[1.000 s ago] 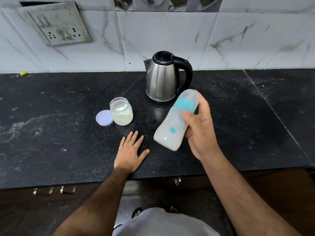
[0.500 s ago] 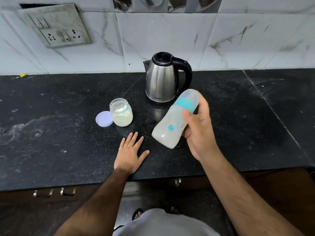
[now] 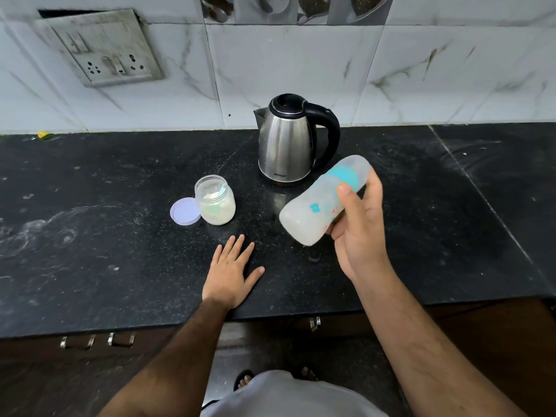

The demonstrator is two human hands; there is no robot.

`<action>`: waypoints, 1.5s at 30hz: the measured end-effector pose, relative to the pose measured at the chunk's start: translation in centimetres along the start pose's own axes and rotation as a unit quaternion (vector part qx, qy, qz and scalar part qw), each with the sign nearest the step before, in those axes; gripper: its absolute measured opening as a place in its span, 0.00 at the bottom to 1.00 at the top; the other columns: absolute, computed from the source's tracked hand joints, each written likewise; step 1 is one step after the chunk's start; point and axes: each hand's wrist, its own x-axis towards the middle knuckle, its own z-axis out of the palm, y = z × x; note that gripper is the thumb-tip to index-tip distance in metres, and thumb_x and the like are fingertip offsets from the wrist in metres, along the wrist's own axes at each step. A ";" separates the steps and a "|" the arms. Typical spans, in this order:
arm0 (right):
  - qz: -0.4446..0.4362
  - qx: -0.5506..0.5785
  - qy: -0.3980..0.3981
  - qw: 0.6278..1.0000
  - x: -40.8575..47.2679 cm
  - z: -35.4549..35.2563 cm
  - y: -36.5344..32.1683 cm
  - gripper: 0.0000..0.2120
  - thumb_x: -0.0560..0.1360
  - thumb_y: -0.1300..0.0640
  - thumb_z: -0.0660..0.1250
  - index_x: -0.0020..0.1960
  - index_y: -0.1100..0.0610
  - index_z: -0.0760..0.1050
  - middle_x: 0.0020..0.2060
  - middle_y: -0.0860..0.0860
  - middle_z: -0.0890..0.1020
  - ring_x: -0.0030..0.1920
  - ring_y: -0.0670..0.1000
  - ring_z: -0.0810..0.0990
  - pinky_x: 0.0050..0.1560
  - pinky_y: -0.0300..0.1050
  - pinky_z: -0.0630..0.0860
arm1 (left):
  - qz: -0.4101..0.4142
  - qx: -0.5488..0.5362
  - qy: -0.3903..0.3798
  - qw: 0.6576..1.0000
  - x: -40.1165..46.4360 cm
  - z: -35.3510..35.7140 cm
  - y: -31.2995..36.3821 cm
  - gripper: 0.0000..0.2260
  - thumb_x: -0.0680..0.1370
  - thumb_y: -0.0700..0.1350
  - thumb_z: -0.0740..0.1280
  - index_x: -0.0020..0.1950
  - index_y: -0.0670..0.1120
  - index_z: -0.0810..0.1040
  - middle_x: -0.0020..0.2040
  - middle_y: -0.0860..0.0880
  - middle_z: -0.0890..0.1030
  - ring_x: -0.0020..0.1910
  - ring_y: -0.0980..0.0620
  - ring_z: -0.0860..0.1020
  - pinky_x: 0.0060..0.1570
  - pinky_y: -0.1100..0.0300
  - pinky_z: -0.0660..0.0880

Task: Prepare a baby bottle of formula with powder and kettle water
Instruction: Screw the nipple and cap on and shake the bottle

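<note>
The right hand (image 3: pixel 358 233) held the capped bottle (image 3: pixel 323 200) tilted above the counter (image 3: pixel 90 236), thumb and fingers wrapped around it. The left hand (image 3: pixel 230 275) lay flat, fingers spread; beyond its fingertips stood the open powder jar (image 3: pixel 215 201), lid (image 3: pixel 185 211) beside it, and 1 kettle (image 3: pixel 285 145).

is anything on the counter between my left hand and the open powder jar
Nothing visible. The left hand lies flat on the counter, and only bare counter shows between its fingertips and the powder jar. The lid sits left of the jar, and the bottle is in the right hand.
</note>
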 end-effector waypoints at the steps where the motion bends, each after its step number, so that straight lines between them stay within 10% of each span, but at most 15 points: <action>1: -0.002 0.002 0.004 1.000 0.1 0.0 0.0 0.30 0.75 0.56 0.63 0.75 0.53 0.59 0.43 0.41 0.84 0.45 0.45 0.83 0.42 0.47 0.81 | 0.000 -0.001 0.001 1.000 0.0 0.0 0.0 0.32 0.80 0.67 0.50 0.80 0.54 0.56 0.82 0.51 0.50 0.81 0.52 0.44 0.79 0.51 0.41; 25: 0.025 -0.030 -0.051 0.998 -0.8 0.0 -0.1 0.30 0.74 0.58 0.63 0.75 0.55 0.60 0.46 0.45 0.83 0.46 0.46 0.83 0.44 0.45 0.82 | 0.003 0.003 0.004 1.000 0.0 0.2 -0.2 0.34 0.78 0.68 0.46 0.80 0.53 0.57 0.82 0.51 0.51 0.81 0.52 0.44 0.79 0.50 0.42; 30: 0.012 0.030 0.037 0.999 0.0 -0.3 -0.4 0.28 0.75 0.54 0.63 0.74 0.55 0.61 0.47 0.46 0.82 0.46 0.45 0.83 0.40 0.44 0.80 | 0.004 -0.001 0.005 1.000 -0.1 0.3 -0.3 0.35 0.77 0.69 0.44 0.80 0.54 0.57 0.82 0.50 0.51 0.81 0.52 0.44 0.79 0.50 0.42; 35: 0.036 -0.051 -0.070 0.996 -0.8 -0.1 -0.3 0.32 0.70 0.53 0.69 0.72 0.52 0.64 0.47 0.44 0.83 0.47 0.47 0.82 0.44 0.47 0.82 | 0.003 0.001 0.002 1.000 0.0 0.2 -0.3 0.35 0.77 0.69 0.43 0.80 0.54 0.56 0.82 0.51 0.51 0.81 0.52 0.44 0.79 0.50 0.42; 40: 0.018 0.041 0.043 0.998 -0.1 -0.3 -0.5 0.28 0.75 0.54 0.63 0.73 0.56 0.62 0.47 0.47 0.82 0.45 0.45 0.83 0.40 0.43 0.81 | 0.002 -0.003 0.003 1.000 0.0 0.1 -0.2 0.34 0.78 0.69 0.46 0.80 0.54 0.56 0.82 0.51 0.50 0.81 0.52 0.44 0.79 0.50 0.42; 45: 0.043 -0.047 -0.055 0.996 -1.0 0.0 -0.4 0.28 0.72 0.56 0.67 0.71 0.52 0.65 0.47 0.45 0.82 0.47 0.47 0.82 0.45 0.47 0.82 | 0.004 -0.002 0.003 1.000 0.0 0.3 -0.3 0.35 0.77 0.70 0.44 0.80 0.54 0.57 0.82 0.51 0.51 0.81 0.52 0.45 0.79 0.49 0.43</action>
